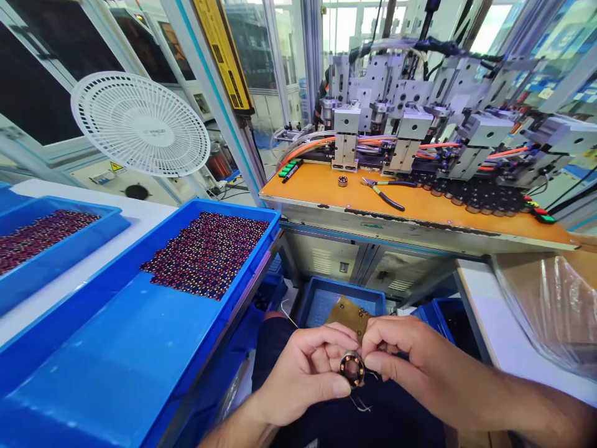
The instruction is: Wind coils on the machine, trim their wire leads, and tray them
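Both of my hands meet low in the middle of the view, above my lap. My left hand [305, 373] curls around a small round wound coil part [352, 368], with the thumb under it. My right hand [401, 351] pinches the same part from the right with its fingertips. Thin wire ends hang below the part. A brown card [347, 313] lies just behind my hands over a small blue bin [321, 297].
A large blue tray [140, 336] at left holds several rows of dark red coil parts [209, 252]; a second such tray [56, 239] sits further left. An orange bench [420, 208] carries pliers [385, 191], a loose ring part [342, 181] and machine heads. A white fan [140, 123] stands behind. Clear plastic bag [550, 305] at right.
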`<state>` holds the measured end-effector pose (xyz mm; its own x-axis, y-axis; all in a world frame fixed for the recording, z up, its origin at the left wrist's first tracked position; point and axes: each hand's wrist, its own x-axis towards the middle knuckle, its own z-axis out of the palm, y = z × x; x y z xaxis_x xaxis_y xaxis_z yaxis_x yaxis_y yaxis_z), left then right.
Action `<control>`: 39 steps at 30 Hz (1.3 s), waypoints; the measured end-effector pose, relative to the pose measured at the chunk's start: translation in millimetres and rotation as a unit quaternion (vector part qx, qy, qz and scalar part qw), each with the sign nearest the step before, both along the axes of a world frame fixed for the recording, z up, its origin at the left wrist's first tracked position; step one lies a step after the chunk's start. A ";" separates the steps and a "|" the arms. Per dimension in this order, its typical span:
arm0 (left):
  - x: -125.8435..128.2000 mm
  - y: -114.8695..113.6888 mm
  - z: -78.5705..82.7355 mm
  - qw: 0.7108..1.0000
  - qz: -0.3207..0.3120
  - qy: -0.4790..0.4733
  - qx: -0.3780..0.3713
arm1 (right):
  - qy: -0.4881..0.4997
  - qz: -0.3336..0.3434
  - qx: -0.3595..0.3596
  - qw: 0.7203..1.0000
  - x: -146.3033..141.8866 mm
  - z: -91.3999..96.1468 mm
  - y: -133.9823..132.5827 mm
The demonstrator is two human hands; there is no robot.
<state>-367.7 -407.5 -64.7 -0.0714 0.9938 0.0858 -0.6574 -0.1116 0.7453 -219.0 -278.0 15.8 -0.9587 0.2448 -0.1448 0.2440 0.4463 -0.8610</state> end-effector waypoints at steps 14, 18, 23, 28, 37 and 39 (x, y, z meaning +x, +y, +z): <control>-0.5 -0.9 0.7 0.999 0.007 0.034 0.021 | -0.015 0.005 -0.043 0.999 1.2 5.4 -4.7; -0.3 -1.0 0.7 0.999 0.009 0.045 0.014 | -0.025 0.001 -0.070 0.997 1.7 4.7 -4.6; 2.0 -0.8 2.6 0.999 0.013 0.049 0.015 | -0.032 0.001 -0.084 0.996 5.2 4.4 -6.5; 4.1 0.1 4.1 0.999 0.015 0.047 0.012 | -0.028 0.006 -0.078 0.997 8.0 2.5 -7.2; 3.0 1.0 4.5 0.999 0.001 0.039 0.016 | -0.032 -0.001 -0.104 0.994 8.7 1.2 -7.7; 2.7 1.0 3.8 0.999 0.005 0.048 0.020 | -0.027 -0.006 -0.096 0.995 8.2 0.2 -9.9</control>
<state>-365.0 -406.5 -60.9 -0.0713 0.9886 0.1328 -0.5814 -0.1494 0.7998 -210.8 -288.0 16.0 -0.9454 0.2187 -0.2418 0.2969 0.2712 -0.9156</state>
